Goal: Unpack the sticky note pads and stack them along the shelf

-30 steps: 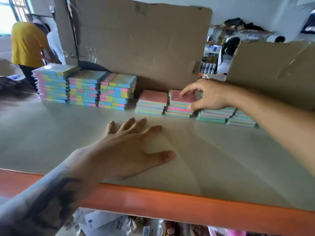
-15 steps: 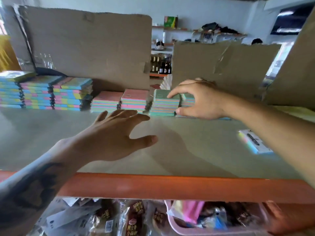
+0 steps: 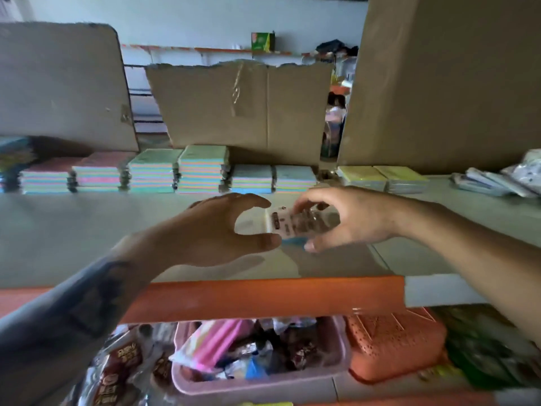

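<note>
Right hand [image 3: 351,221] pinches wrapped pad pack [image 3: 295,225] just above shelf [image 3: 87,230], front centre. Left hand [image 3: 222,230] spread, grip apart, thumb just touching pack's near-left corner. Pack's long axis runs left-right; pad stacks [image 3: 202,171] lie behind, at back.

Cardboard panel [image 3: 243,106] matt, torn rough top edge; wrapped pad [image 3: 295,222] in glossy clear film; shelf [image 3: 87,230] smooth, slight sheen.
</note>
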`<state>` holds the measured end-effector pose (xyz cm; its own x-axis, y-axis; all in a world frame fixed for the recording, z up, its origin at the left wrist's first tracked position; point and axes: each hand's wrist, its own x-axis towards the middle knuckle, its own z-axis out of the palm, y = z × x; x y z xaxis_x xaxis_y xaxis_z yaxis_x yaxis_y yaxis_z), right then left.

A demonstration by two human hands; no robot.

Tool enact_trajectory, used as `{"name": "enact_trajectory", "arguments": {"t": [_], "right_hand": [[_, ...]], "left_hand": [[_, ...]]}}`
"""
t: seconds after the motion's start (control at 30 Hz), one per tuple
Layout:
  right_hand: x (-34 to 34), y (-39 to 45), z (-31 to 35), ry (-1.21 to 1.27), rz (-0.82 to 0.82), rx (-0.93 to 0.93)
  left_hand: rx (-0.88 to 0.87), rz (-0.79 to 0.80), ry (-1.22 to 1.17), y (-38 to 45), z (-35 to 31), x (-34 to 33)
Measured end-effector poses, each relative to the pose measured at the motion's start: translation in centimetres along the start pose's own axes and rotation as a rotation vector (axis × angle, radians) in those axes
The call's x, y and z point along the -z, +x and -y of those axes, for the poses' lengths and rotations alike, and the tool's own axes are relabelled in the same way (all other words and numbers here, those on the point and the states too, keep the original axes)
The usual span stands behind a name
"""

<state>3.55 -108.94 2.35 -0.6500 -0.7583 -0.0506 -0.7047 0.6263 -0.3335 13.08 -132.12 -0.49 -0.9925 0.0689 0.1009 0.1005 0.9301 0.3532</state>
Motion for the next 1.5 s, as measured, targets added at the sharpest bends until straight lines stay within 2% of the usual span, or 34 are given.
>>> {"name": "enact_trajectory", "arguments": {"t": [0.13,0.23,0.43,0.6,0.77,0.87,0.93,1.0,1.07,1.13,1.2,1.23,1.37,1.5], "right_hand": [[-0.7,-0.2,-1.4,0.073,-0.110,0.084],[-0.6,-0.3,-1.9,0.210,-0.110,0.100],[0.1,-0.5,-1.5,0.750,-0.002,0.151],[-0.2,0.4,-0.5,1.157,0.193,0.155],[-1.2,2.1,2.6,1.370,0.357,0.199],[-2.0,2.9,5.5,1.412,0.356,0.172],[-2.9,3.7,7.9,1.375,0.243,0.150],[-4.0,4.9,10.5,1.213,-0.051,0.160],[-5.1,6.3,13.1,0.839,-0.416,0.245],[-5.7,7.4,15.4,0.315,-0.616,0.425],[-6.3,9.2,18.1,-0.099,-0.631,0.516],[-6.6,10.4,19.7,-0.184,-0.605,0.504],[-7.6,14.1,24.8,-0.202,-0.569,0.470],[-8.8,17.6,30.2,-0.199,-0.487,0.525]], "left_hand": [[-0.006,-0.030,-0.043,0.4,-1.0,-1.7],[-0.037,-0.087,-0.139,0.4,-0.7,-2.2],[-0.061,-0.291,-0.339,0.3,-0.4,-2.1],[-0.138,-0.372,-0.843,-0.7,0.1,-0.9],[-0.091,-0.414,-1.004,-3.0,2.0,0.9],[-0.078,-0.452,-1.099,-4.0,3.9,2.0],[-0.073,-0.471,-1.153,-4.8,5.7,2.9],[-0.045,-0.495,-1.184,-5.7,8.1,3.9],[-0.023,-0.500,-1.193,-7.0,10.7,5.0],[-0.023,-0.503,-1.182,-8.0,13.1,6.1],[-0.025,-0.510,-1.145,-9.2,15.8,7.7],[-0.032,-0.506,-1.121,-9.8,17.5,8.7],[-0.071,-0.450,-1.022,-12.0,23.0,11.9],[-0.062,-0.357,-0.949,-14.3,28.3,14.5]]}}
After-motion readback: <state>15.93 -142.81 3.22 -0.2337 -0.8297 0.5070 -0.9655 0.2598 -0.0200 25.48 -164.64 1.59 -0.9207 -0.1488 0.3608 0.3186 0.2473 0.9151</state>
